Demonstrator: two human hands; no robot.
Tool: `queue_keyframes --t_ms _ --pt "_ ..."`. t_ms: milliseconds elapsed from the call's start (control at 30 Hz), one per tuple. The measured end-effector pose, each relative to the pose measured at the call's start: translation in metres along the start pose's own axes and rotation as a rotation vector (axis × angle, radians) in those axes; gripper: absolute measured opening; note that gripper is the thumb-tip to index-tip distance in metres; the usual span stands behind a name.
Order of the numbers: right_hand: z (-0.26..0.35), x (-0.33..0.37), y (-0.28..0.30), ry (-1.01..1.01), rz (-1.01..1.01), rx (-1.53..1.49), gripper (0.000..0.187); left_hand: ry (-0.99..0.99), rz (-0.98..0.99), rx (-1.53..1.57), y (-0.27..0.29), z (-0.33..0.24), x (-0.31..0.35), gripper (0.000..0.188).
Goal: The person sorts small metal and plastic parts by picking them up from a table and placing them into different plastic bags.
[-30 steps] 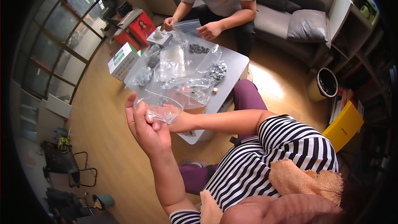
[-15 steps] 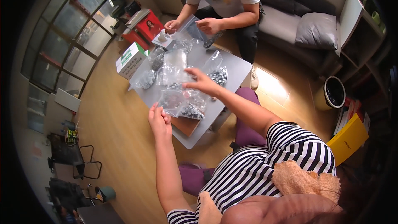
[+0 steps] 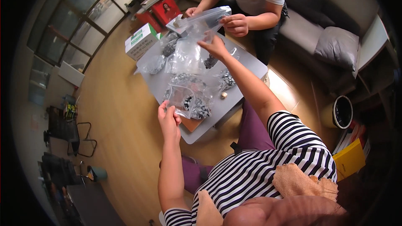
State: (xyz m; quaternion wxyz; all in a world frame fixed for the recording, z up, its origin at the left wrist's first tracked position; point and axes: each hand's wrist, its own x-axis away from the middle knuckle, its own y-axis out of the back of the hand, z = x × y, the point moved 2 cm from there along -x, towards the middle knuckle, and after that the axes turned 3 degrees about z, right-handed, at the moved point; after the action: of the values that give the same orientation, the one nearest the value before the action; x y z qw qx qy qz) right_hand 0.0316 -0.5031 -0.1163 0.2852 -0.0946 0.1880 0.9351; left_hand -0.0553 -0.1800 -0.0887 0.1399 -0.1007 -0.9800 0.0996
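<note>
My left hand (image 3: 168,119) pinches the edge of a clear zip bag (image 3: 178,96) above the near end of the table. Small black and grey pieces (image 3: 201,109) show in and behind that bag. My right hand (image 3: 216,47) reaches over the table to its far side, thumb and fingers on the lower part of a clear plastic bag (image 3: 200,29). Right behind it, a co-worker's hand (image 3: 235,25) holds a larger zip bag (image 3: 217,13). Overlapping film hides where one bag ends and the other begins.
More clear bags (image 3: 186,56) cover the grey table (image 3: 194,136), one with dark pieces (image 3: 228,80). A small round pale object (image 3: 224,95) lies near the right edge. A white-and-green box (image 3: 141,42) stands at the left corner, a brown board (image 3: 190,124) at the near end.
My right hand has moved away from me, from over the middle bags to a bag by the co-worker's hands. The co-worker's zip bag is raised. My left hand still holds its bag.
</note>
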Motion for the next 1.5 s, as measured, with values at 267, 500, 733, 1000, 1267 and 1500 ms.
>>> queue_keyframes --t_ms 267,500,733,1000,1267,1500 --pt "0.098 0.053 -0.007 -0.073 0.220 -0.832 0.026 -0.003 0.019 -0.008 -0.018 -0.003 -0.005 0.038" --pt "0.145 0.084 -0.023 -0.095 0.590 -1.009 0.028 -0.068 0.123 0.148 -0.019 0.002 -0.018 0.022" --pt "0.081 0.092 -0.081 -0.900 0.665 -1.165 0.019 -0.067 0.111 0.151 -0.006 0.005 -0.022 0.036" --pt "0.076 0.083 -0.086 -0.759 0.097 -0.886 0.015 0.000 0.250 -0.143 -0.015 -0.009 -0.017 0.055" --pt "0.083 0.092 -0.084 -0.126 0.078 -0.764 0.020 0.153 0.207 0.155 -0.017 -0.016 -0.023 0.035" --pt "0.070 0.085 -0.031 0.331 0.837 0.127 0.049 0.114 0.155 0.477 -0.009 -0.001 -0.045 0.027"
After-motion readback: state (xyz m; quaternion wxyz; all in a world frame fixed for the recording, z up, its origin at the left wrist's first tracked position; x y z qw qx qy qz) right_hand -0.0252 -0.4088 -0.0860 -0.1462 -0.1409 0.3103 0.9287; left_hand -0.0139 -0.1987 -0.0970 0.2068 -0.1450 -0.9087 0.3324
